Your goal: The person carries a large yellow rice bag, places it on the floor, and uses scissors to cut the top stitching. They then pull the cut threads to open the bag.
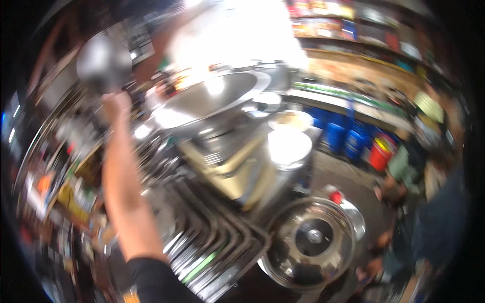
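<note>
My left hand (117,105), at the end of a raised bare forearm with a black sleeve, is closed at the lower edge of a round shiny metal thing (104,63). Motion blur hides whether that is a bowl, a lid or a ladle's head. To its right, a wide shallow metal basin (209,98) sits tilted in the picture above a cream-coloured boxy unit (222,177). Below the forearm lies a stack of metal trays (222,237). My right hand is out of view.
A large steel pot lid (310,242) with a round knob stands low at centre right. White bowls (289,146) rest beside the cream unit. Several people (424,212) are close on the right. Blue drums (341,134) and a red bucket (381,151) line the far counter.
</note>
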{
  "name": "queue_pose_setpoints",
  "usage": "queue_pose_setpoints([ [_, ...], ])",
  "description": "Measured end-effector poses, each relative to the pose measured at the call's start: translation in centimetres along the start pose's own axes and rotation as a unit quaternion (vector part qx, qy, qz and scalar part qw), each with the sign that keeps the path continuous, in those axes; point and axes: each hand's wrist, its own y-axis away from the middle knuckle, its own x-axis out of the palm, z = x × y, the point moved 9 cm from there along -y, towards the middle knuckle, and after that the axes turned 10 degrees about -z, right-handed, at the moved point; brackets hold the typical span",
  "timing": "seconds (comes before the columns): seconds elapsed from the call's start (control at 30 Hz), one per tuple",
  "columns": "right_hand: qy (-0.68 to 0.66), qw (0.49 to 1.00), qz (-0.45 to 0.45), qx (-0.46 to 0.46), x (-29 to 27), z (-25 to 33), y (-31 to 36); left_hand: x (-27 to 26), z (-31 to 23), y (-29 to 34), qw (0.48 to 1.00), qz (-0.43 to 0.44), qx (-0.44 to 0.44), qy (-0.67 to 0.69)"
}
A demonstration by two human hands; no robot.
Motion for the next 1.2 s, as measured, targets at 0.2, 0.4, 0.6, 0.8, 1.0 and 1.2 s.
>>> queue_pose_setpoints([
  [0.2, -0.015, 0.990, -0.085, 0.110, -4.7, -17.4, 9.3, -19.8, -22.0, 23.8, 0.771, 0.334, 0.351, 0.413],
  [0.4, -0.135, 0.970, -0.056, 0.192, -2.2, -27.7, 12.0, -36.6, -31.1, 43.3, 0.487, 0.486, 0.598, 0.410],
  [0.6, -0.109, 0.969, -0.089, 0.202, -1.6, -30.5, 15.2, -45.8, -36.1, 50.6, 0.359, 0.500, 0.711, 0.339],
  [0.8, -0.132, 0.978, -0.128, 0.101, -2.9, -29.5, 17.3, -53.7, -38.8, 54.5, 0.278, 0.481, 0.779, 0.291],
  [1.0, -0.269, 0.894, -0.354, 0.059, -8.0, -28.4, 25.6, -60.3, -38.8, 58.7, 0.183, 0.457, 0.820, 0.292],
  [1.2, -0.275, 0.847, -0.452, 0.045, -9.5, -27.7, 35.7, -67.7, -34.8, 68.9, 0.011, 0.428, 0.826, 0.367],
])
